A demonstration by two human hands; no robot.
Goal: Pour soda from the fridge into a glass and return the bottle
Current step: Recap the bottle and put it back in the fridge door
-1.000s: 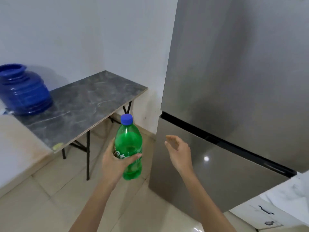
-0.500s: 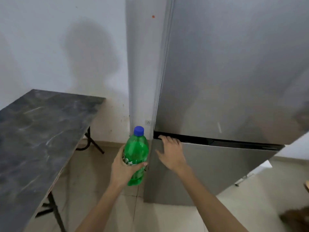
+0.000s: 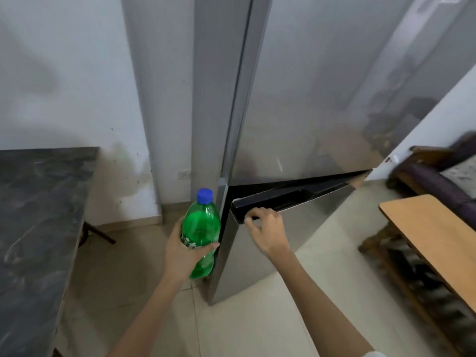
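My left hand [image 3: 181,253] is wrapped around a green soda bottle [image 3: 201,228] with a blue cap, held upright just left of the fridge's corner. The steel fridge [image 3: 309,99] fills the middle and right of the view. Its lower door [image 3: 283,240] stands a little ajar, with a dark gap showing under the upper door. My right hand [image 3: 268,230] has its fingers hooked into the recessed handle along the top edge of that lower door. No glass is in view.
A dark marble-topped table [image 3: 38,228] stands at the left, close to my left arm. A wooden bench [image 3: 432,240] and a dark sofa [image 3: 438,173] are at the right. Pale floor tiles lie between them.
My right hand went from reaching toward the fridge to gripping the lower door's handle, and the door has swung slightly open. The view has shifted right; the bottle stays in my left hand.
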